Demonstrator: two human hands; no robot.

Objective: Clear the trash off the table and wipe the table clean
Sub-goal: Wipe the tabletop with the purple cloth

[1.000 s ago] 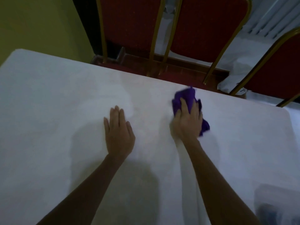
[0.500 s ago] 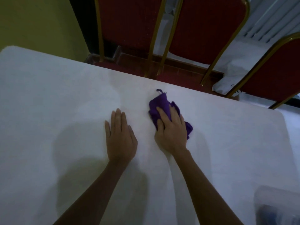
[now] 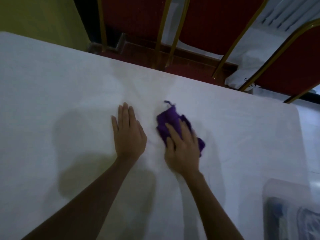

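Note:
A white table [image 3: 60, 94] fills most of the view. My right hand [image 3: 181, 148] lies on a crumpled purple cloth [image 3: 168, 118] near the table's middle, its fingers spread over the cloth and pressing it down onto the surface. The cloth sticks out beyond the fingertips and to the right of the hand. My left hand [image 3: 128, 134] rests flat on the bare tabletop just left of the cloth, fingers straight and together, holding nothing.
Red chairs with gold frames [image 3: 216, 23] stand close behind the table's far edge. A white bag [image 3: 242, 78] lies by a chair at the right. A clear plastic container [image 3: 290, 210] with dark contents sits at the lower right.
My right hand slid the purple cloth leftward across the table, from right of centre to close beside my left hand. The left hand stayed flat in place.

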